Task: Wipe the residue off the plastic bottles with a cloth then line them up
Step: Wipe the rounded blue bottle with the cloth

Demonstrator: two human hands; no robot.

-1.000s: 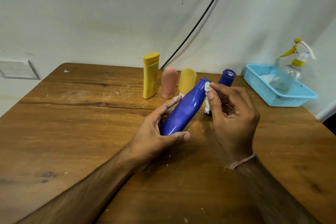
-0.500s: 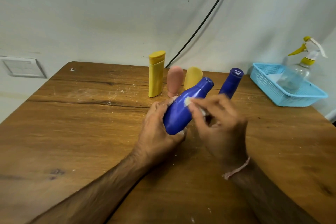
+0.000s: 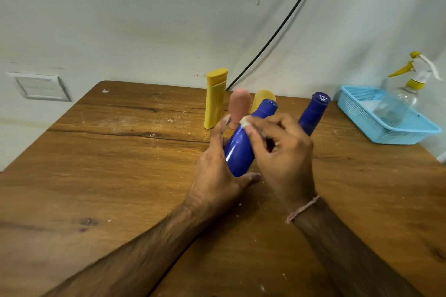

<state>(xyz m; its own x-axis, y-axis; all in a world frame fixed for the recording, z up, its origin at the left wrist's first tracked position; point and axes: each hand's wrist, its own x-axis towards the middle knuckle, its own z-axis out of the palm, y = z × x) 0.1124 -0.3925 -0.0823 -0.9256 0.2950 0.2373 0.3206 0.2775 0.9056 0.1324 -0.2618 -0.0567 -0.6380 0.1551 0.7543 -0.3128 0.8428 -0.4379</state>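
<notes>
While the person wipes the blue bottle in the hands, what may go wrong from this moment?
1. The held blue bottle points its cap toward the pink bottle and the short yellow bottle behind it; a long stroke may tip them.
2. The right hand works just in front of the second blue bottle and may knock it.
3. The cloth shows only as a small piece pinched at the fingertips; it may slip.

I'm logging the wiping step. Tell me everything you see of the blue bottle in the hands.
The held blue bottle is glossy, smooth plastic: a rounded body narrowing to a blue cap. It tilts, cap up and away. The left hand grips its lower body, thumb at the base; the right hand pinches a white cloth against its shoulder.
</notes>
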